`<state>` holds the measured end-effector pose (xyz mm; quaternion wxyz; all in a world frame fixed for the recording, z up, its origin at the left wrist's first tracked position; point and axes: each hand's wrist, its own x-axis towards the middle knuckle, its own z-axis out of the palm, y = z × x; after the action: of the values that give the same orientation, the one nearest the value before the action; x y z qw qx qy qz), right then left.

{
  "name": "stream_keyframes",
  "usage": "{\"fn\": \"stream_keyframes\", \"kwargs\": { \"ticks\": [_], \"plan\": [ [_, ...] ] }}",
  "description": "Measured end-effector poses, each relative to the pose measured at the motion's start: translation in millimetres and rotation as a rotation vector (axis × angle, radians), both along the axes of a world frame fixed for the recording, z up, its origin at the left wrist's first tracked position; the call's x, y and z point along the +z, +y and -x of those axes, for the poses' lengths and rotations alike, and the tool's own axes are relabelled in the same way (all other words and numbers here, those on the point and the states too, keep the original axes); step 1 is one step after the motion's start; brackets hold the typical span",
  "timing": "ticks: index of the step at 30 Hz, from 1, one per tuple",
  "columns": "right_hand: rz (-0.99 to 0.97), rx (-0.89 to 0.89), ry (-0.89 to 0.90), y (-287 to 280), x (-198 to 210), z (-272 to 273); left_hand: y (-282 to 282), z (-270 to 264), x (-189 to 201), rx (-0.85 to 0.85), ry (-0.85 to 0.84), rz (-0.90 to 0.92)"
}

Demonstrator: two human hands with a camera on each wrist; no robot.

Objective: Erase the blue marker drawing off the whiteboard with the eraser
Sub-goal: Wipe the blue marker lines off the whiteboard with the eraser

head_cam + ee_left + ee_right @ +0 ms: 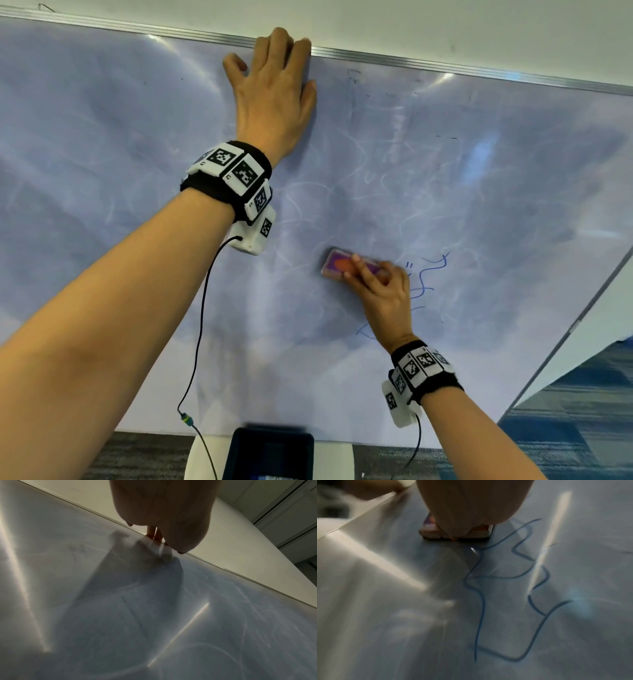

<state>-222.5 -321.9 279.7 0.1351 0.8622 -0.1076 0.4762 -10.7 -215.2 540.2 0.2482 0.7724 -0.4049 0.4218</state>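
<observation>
Head view: your right hand (380,291) grips the light, stiff eraser (346,265) by its long sides; your left hand (274,99) lies flat against the whiteboard's (102,137) top edge.

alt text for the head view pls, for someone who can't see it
A person's right hand presses a purple and orange eraser against a smeared whiteboard, just left of the remaining blue marker squiggles. The left hand lies flat on the board near its top metal frame. Both wrists wear marker-tagged camera bands.
</observation>
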Motion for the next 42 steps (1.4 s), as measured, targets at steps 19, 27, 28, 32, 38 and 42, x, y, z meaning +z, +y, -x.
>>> {"fn": "stream_keyframes", "kwargs": {
  "ticks": [19,27,28,32,38,42],
  "plan": [
    [-0.628,-0.156,-0.552,32,-7,-28,-2,4,4,-0.006,0.039,0.003],
    [-0.535,-0.200,-0.430,28,1,-23,-1,2,3,-0.023,0.039,-0.014],
    [-0.562,-0.195,-0.428,28,3,-24,-1,1,3,-0.025,0.039,-0.007],
    [-0.849,-0.179,-0.579,31,8,-16,0,0,2,-0.018,0.029,-0.012],
    [-1.436,-0.205,-1.367,11,-16,12,2,-2,3,-0.014,0.012,-0.030],
    [-1.451,-0.224,-1.367,16,-3,0,2,-1,3,-0.019,0.021,-0.025]
  ]
}}
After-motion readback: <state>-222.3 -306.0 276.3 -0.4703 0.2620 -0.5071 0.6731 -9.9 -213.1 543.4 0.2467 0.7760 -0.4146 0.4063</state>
